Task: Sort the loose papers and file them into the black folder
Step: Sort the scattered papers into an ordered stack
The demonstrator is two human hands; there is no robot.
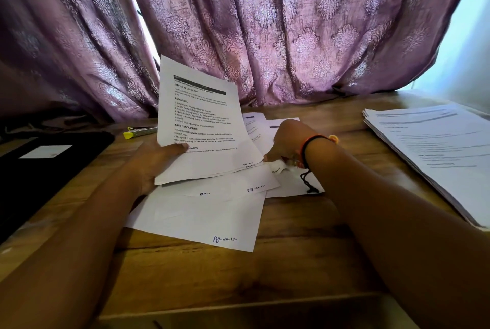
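- Nearest lies a loose sheet (pixel 201 220) marked "Pg-No-12": thin, white and flat on the wooden table (pixel 291 236), with its long axis running slightly askew.
- More loose sheets (pixel 238 185) are fanned beneath the right hand (pixel 286 140). Its fingers (pixel 267 156) are curled onto them, but whether a corner is pinched cannot be told.
- A printed sheaf (pixel 204 127) is gripped at its lower edge, tilted upright, by the left hand (pixel 151 161).
- The matte black folder (pixel 47 169) is seen flat, leftward of the nearer left hand.
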